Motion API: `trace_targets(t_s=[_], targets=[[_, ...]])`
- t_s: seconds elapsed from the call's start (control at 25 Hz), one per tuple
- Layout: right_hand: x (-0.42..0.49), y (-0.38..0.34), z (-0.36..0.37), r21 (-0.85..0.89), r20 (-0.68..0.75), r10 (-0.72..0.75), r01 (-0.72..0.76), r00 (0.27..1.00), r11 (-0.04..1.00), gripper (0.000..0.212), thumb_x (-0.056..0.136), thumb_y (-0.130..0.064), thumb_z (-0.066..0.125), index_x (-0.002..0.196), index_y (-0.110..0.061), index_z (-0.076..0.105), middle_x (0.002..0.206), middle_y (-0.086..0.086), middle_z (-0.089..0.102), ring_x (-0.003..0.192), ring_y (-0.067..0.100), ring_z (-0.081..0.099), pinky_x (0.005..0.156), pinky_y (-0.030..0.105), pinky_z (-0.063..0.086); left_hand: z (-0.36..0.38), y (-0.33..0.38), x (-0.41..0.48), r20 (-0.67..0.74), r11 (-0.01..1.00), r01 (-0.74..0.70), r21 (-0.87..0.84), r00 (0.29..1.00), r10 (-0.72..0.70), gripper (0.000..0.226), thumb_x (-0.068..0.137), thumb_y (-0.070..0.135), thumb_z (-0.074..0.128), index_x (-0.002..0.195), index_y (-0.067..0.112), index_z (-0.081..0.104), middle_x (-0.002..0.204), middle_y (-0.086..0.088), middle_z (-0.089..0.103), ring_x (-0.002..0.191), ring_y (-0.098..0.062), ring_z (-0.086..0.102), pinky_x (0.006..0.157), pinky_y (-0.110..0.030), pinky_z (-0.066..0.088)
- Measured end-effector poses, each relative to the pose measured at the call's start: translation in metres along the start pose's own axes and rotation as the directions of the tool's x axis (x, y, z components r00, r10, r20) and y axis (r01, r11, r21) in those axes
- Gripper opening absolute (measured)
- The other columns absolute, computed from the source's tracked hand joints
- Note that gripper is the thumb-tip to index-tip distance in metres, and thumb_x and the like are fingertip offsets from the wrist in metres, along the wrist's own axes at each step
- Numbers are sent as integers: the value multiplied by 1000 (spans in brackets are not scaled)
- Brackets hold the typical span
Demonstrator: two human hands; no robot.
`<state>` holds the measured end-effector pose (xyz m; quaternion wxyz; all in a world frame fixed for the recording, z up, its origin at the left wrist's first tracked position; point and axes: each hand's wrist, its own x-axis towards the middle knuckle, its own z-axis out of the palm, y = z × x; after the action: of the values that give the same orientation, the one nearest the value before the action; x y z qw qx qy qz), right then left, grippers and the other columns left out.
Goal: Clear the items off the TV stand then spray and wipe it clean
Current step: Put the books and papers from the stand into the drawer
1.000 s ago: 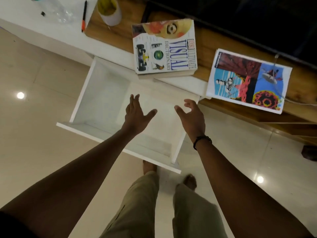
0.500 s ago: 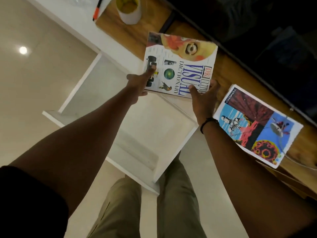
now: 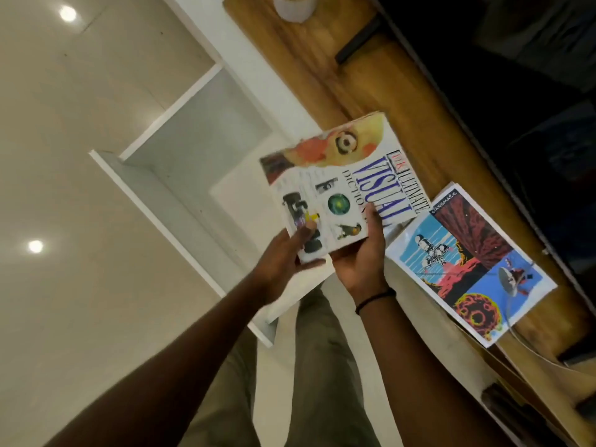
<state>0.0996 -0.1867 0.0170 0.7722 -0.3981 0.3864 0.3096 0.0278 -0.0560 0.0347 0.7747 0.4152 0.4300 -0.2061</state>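
A thick white book (image 3: 342, 179) titled Visual Dictionary is lifted off the wooden TV stand (image 3: 325, 69) and hangs above the open white drawer (image 3: 193, 150). My left hand (image 3: 283, 253) grips its near left corner, thumb on the cover. My right hand (image 3: 364, 256) holds the near edge from below, thumb on top. A colourful notebook (image 3: 467, 262) lies flat on the stand to the right, partly under the book's corner.
A white cup (image 3: 295, 8) stands at the stand's far end. The dark TV screen (image 3: 532, 108) runs along the back, with a thin cable (image 3: 516, 333) over the notebook's corner. Glossy cream floor tiles (image 3: 64, 221) lie to the left; my legs are below.
Both hands reached the book, took hold of it and pulled it off the stand toward me, over the drawer. The view has swung and moved closer.
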Motion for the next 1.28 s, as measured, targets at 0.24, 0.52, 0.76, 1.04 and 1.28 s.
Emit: trace_targets(t_s=[0.24, 0.52, 0.76, 1.04, 1.28], targets=[[-30, 78, -19, -28, 36, 126, -126, 991, 992, 60, 96, -27, 62, 153, -15, 46, 145, 18, 60, 131, 43, 58, 105, 60, 50, -59, -64, -63, -112, 977, 81, -196, 988, -104, 53, 89, 38, 72, 135, 17, 58, 130, -9, 71, 117, -30, 70, 89, -38, 61], [-15, 136, -9, 39, -255, 281, -280, 925, 959, 59, 89, -21, 72, 146, -15, 55, 132, 21, 68, 128, 45, 60, 112, 66, 42, -99, -71, -72, -290, 989, 39, -145, 954, -80, 40, 97, 16, 66, 136, 17, 56, 123, -6, 74, 111, -31, 73, 83, -45, 62], [-11, 122, 0, -276, -309, 12, -102, 951, 956, 59, 89, -17, 79, 139, -24, 47, 116, 8, 76, 93, 26, 77, 67, 41, 63, -137, -62, -75, -221, 971, 228, -71, 946, -238, 56, 96, 35, 70, 143, 12, 50, 130, -11, 70, 101, -29, 75, 72, -34, 62], [-33, 127, 23, -907, 414, -470, 399, 779, -138, 47, 91, -30, 73, 132, -39, 52, 129, -6, 70, 112, 17, 68, 89, 31, 57, -159, 29, -22, -121, 927, 221, -304, 956, -268, 93, 78, 85, 56, 148, 27, 40, 142, -19, 58, 120, -45, 64, 93, -63, 55], [-12, 124, -21, -577, 813, -273, 644, 515, -502, 32, 94, -16, 55, 124, -21, 64, 130, 1, 67, 127, 24, 54, 103, 59, 52, -126, 5, 24, -431, 912, 375, -164, 805, -408, 85, 79, 29, 88, 140, 23, 30, 118, -16, 57, 95, -34, 68, 52, -41, 62]])
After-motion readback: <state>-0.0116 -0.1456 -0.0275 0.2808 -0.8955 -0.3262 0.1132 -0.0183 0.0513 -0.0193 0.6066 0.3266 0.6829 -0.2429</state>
